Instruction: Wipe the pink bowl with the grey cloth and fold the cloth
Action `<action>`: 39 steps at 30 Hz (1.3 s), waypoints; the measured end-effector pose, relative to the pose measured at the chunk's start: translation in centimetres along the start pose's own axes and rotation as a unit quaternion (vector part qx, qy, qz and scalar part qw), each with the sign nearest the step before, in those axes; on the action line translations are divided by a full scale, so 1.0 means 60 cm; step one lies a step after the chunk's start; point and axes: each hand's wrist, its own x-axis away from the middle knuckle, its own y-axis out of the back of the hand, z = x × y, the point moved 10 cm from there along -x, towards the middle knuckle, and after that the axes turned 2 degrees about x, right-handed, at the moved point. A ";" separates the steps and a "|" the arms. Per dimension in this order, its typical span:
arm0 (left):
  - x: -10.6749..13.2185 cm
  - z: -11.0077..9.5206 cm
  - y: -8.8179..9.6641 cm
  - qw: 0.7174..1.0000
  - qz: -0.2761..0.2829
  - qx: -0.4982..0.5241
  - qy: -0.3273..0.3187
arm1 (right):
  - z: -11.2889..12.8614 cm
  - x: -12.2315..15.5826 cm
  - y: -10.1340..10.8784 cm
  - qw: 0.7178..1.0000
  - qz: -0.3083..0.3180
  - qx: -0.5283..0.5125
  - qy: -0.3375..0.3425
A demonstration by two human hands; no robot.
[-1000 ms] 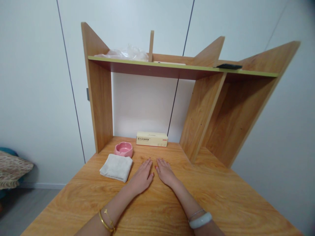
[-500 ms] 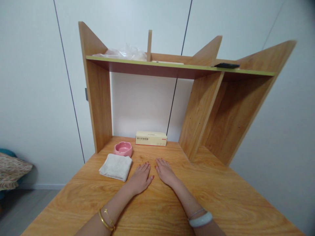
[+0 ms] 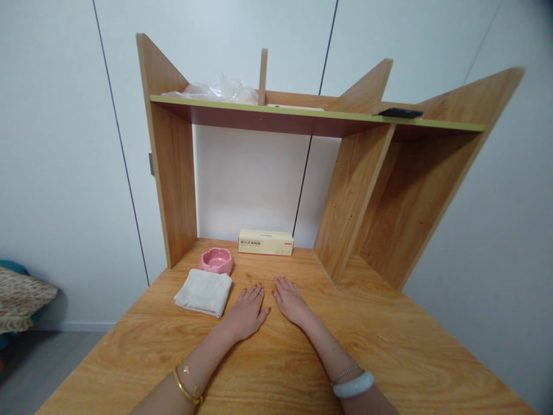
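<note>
My left hand [image 3: 247, 313] lies flat, palm down, on the wooden desk [image 3: 389, 351], fingers stretched out and holding nothing. My right hand [image 3: 292, 301] lies flat beside it, thumbs nearly touching, also open. A folded white cloth [image 3: 203, 292] rests just left of my left hand. Behind the cloth sits a small pink dish [image 3: 216, 260]. A long pale cardboard box [image 3: 265, 242] lies against the back wall, beyond my fingertips.
A wooden hutch [image 3: 173, 184] stands on the desk's back with an upper shelf [image 3: 302, 115]. Crumpled clear plastic [image 3: 216, 90] and a dark flat object [image 3: 400, 112] lie on that shelf. A patterned cushion [image 3: 21, 294] shows at far left.
My left hand slid slightly back toward me early on. Both hands stay flat; the view shifted a little.
</note>
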 end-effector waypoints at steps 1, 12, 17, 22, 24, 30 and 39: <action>0.000 0.000 0.000 1.000 0.000 0.000 0.000 | 0.000 0.000 0.000 1.000 0.000 0.000 0.000; -0.001 0.000 -0.001 1.000 -0.003 -0.003 -0.001 | 0.000 -0.001 -0.001 1.000 0.001 0.004 0.001; -0.001 0.002 -0.002 1.000 -0.002 -0.004 0.002 | -0.001 -0.002 -0.002 1.000 -0.001 0.002 0.002; -0.001 -0.001 0.000 1.000 0.002 -0.006 0.004 | -0.001 -0.002 -0.001 1.000 -0.002 0.004 0.001; 0.000 -0.002 0.001 1.000 0.004 -0.006 0.004 | 0.000 -0.001 -0.001 1.000 -0.002 0.005 0.001; 0.001 -0.003 0.002 1.000 0.009 -0.006 0.005 | 0.001 0.000 0.000 1.000 -0.001 0.005 0.004; 0.000 -0.002 0.000 1.000 0.009 -0.010 0.006 | 0.002 0.000 0.001 1.000 -0.004 0.005 0.006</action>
